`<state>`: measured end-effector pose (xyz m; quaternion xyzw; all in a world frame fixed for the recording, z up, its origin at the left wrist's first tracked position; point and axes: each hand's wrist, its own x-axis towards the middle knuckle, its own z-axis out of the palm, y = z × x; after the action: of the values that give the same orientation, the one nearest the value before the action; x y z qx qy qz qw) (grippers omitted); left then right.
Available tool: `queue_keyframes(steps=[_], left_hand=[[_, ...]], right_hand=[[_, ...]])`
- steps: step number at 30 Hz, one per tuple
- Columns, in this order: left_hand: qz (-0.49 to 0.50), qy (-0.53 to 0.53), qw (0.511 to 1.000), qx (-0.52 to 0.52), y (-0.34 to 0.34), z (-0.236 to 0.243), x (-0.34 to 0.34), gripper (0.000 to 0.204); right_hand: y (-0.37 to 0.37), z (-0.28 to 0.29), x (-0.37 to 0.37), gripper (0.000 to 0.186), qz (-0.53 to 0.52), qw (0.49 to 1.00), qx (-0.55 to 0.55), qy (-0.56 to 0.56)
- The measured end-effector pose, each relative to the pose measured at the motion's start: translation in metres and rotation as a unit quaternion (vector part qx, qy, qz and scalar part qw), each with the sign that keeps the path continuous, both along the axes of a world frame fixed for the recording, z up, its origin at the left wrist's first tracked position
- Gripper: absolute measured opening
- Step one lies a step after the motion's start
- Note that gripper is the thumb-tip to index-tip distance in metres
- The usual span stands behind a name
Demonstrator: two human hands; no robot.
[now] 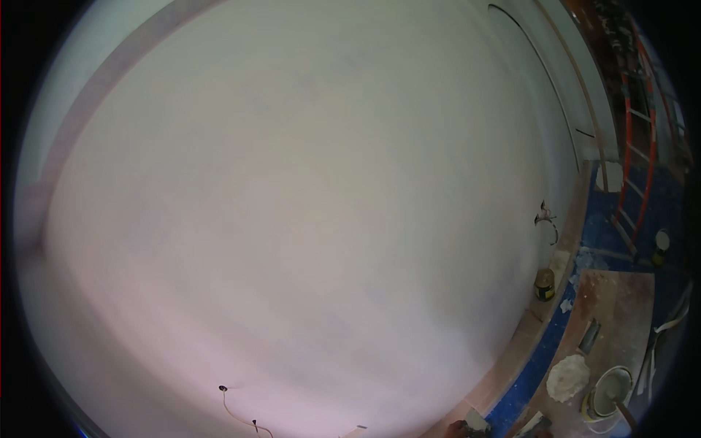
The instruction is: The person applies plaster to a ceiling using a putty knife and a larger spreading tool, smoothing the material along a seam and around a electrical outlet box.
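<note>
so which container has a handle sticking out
The large bucket at lower right: a brown handle leans out. The can beside the wall and the can near the ladder show none.

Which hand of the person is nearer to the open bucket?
Right, probably: the right hand is at the lower edge, left of the bucket and apart from it. The left hand is not visible.
</note>
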<state>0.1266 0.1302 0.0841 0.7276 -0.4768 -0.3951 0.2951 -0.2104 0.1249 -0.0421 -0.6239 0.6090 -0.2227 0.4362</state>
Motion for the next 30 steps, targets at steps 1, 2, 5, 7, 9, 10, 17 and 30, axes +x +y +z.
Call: queue_keyframes(steps=[1,2,5,7,9,10,17,30], left_hand=[[0.005,-0.003,1.0,-0.001,0.002,-0.003,0.004,0.034],[0.005,-0.01,1.0,-0.001,0.001,-0.003,0.007,0.034],[0.016,-0.078,0.997,0.017,0.009,-0.019,0.024,0.034],[0.031,0.011,0.999,0.013,0.01,-0.025,0.037,0.031],[0.042,0.153,0.987,0.023,0.011,-0.026,0.047,0.024],[-0.039,0.062,0.996,-0.044,-0.007,-0.003,0.036,0.022],[-0.349,-0.247,0.894,-0.131,-0.107,-0.02,0.093,0.027],[-0.067,0.366,0.899,0.233,-0.337,0.031,0.104,0.025]], right_hand=[[0.002,-0.001,0.0,0.057,0.003,1.0,-0.004,-0.001],[0.005,-0.002,0.001,0.057,-0.004,1.0,-0.008,-0.002],[0.027,-0.006,0.002,0.058,-0.014,1.0,-0.022,-0.004],[0.041,-0.017,0.001,0.059,-0.009,0.997,-0.071,0.003],[0.055,-0.029,-0.003,0.059,0.013,0.987,-0.158,0.032],[0.059,-0.053,-0.004,0.078,0.008,0.978,-0.185,0.095],[0.06,-0.09,0.039,0.042,0.018,0.959,0.158,0.233],[0.091,0.11,0.125,0.035,-0.722,0.523,0.054,-0.45]])
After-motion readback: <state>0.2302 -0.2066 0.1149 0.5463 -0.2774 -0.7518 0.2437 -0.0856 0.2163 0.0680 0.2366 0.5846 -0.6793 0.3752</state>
